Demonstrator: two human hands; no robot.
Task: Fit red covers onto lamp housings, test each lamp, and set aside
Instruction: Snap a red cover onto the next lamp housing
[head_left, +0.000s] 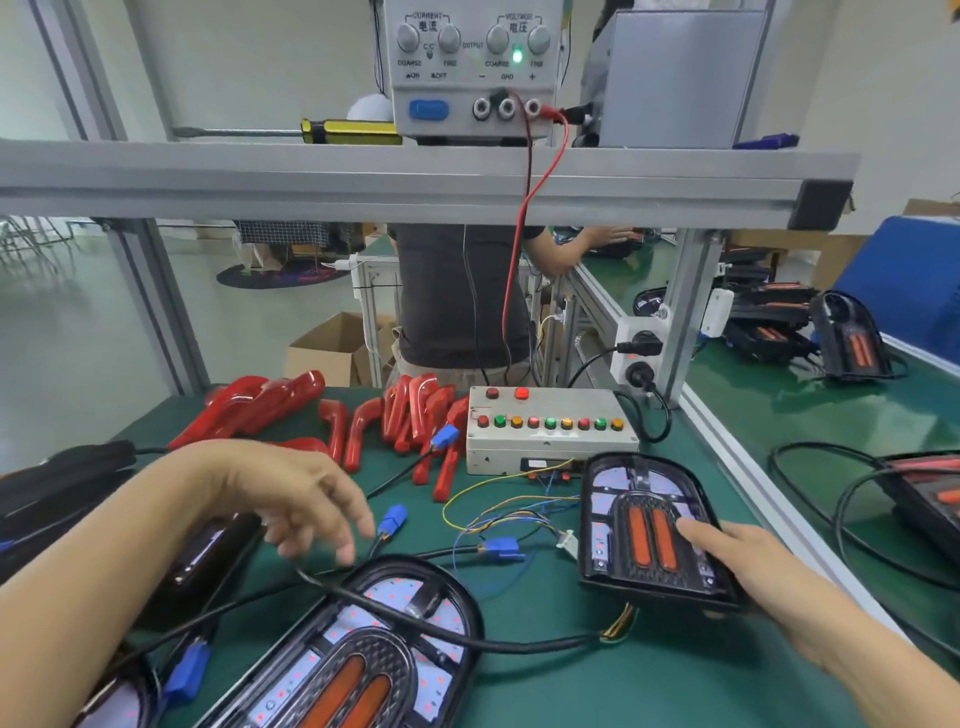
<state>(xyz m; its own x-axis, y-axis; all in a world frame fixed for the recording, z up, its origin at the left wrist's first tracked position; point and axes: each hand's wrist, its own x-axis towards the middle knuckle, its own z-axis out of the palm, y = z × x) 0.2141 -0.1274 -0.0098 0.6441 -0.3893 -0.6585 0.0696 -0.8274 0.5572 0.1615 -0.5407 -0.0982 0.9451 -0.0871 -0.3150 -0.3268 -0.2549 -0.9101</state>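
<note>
Covering most of the scene, the green bench (649, 686) held two uncovered housings: one near centre (363, 660), one right (652, 530). Red covers (332, 421) lay heaped at the far left, beside the test box (550, 426). The right hand (748, 566) pressed flat on the right housing, fingers straight. The left hand (306, 504) hovered spread above a blue plug (392, 519), holding nothing. Its cable (467, 642) crossed the centre housing, so a careless pull could drag that lamp.
</note>
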